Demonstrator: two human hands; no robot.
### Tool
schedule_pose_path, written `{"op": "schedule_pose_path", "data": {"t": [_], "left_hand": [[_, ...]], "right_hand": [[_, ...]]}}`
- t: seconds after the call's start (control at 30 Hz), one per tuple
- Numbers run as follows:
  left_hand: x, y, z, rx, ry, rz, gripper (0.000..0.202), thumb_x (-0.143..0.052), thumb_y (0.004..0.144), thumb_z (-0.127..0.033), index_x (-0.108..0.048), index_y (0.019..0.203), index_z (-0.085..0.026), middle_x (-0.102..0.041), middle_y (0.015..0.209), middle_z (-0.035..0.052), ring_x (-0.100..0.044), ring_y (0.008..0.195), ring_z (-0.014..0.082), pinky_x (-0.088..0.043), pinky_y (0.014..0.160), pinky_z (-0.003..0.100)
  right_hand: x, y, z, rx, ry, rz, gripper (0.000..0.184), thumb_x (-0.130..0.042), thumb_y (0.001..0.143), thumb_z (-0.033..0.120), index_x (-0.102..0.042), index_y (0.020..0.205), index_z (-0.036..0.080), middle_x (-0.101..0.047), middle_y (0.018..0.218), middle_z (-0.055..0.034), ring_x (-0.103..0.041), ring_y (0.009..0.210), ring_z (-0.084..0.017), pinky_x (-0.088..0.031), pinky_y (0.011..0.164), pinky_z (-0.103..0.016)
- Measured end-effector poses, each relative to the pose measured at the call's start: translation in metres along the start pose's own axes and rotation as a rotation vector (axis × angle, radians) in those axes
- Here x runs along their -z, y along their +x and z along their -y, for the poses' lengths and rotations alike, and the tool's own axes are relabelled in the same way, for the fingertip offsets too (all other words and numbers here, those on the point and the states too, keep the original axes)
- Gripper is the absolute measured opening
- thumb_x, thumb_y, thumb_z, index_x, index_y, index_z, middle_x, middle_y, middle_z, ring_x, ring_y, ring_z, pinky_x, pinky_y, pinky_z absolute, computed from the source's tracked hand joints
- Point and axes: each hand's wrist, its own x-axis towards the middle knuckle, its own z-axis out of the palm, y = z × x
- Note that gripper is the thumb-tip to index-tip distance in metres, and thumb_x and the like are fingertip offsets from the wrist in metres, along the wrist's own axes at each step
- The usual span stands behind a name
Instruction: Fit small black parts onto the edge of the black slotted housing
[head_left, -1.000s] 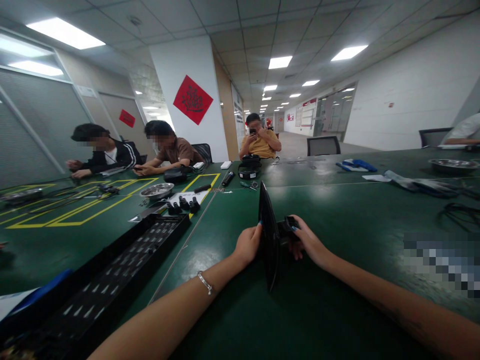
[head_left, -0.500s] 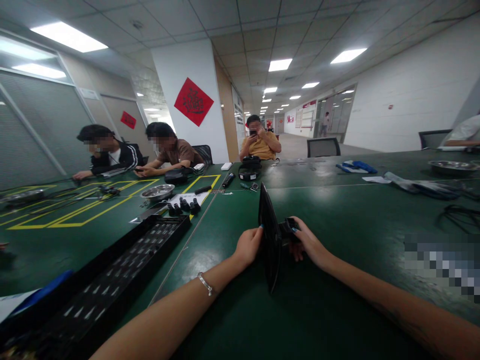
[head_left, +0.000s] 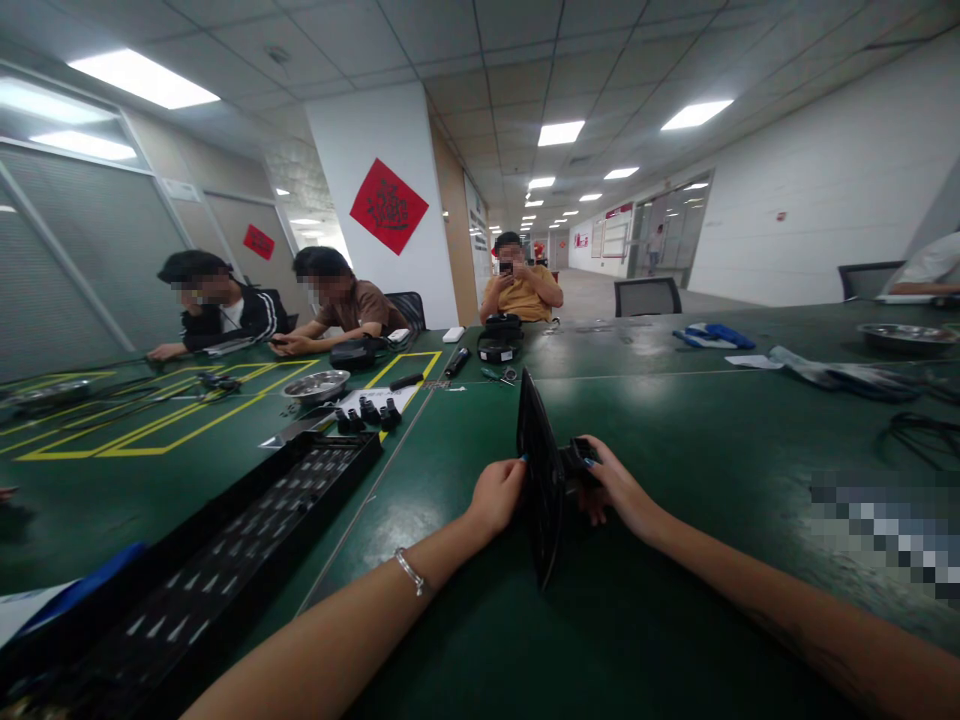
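Note:
A thin black panel [head_left: 538,470] stands on edge on the green table [head_left: 675,430], seen almost edge-on. My left hand [head_left: 495,494] presses against its left face with fingers curled over the rim. My right hand [head_left: 613,483] is on the right side, wrapped around a small black part [head_left: 579,457] that sits against the panel. A bracelet shows on my left wrist.
A long black slotted tray [head_left: 247,540] lies to the left. Small black parts [head_left: 366,412], a metal bowl [head_left: 324,382] and yellow floor-tape outlines lie beyond it. Three people sit at the far side. Cables and another metal bowl [head_left: 904,334] lie at the right.
Almost nothing has moved; both hands keep their hold on the panel and the small part, and the view has tipped slightly.

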Motion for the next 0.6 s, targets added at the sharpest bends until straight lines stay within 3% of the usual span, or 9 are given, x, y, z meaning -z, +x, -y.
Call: {"op": "schedule_pose_path", "data": {"t": [0.6], "left_hand": [[-0.0001, -0.0001, 0.0008, -0.059, 0.072, 0.012, 0.052, -0.02, 0.084, -0.052, -0.049, 0.061, -0.015, -0.043, 0.054, 0.0011, -0.041, 0.055, 0.0142, -0.031, 0.05, 0.024]], "right_hand": [[0.0017, 0.0032, -0.0055, 0.001, 0.0, 0.001, 0.058, -0.037, 0.081, 0.054, -0.021, 0.126, 0.021, -0.059, 0.055, 0.0041, -0.055, 0.039, -0.013, -0.036, 0.033, -0.019]]}}
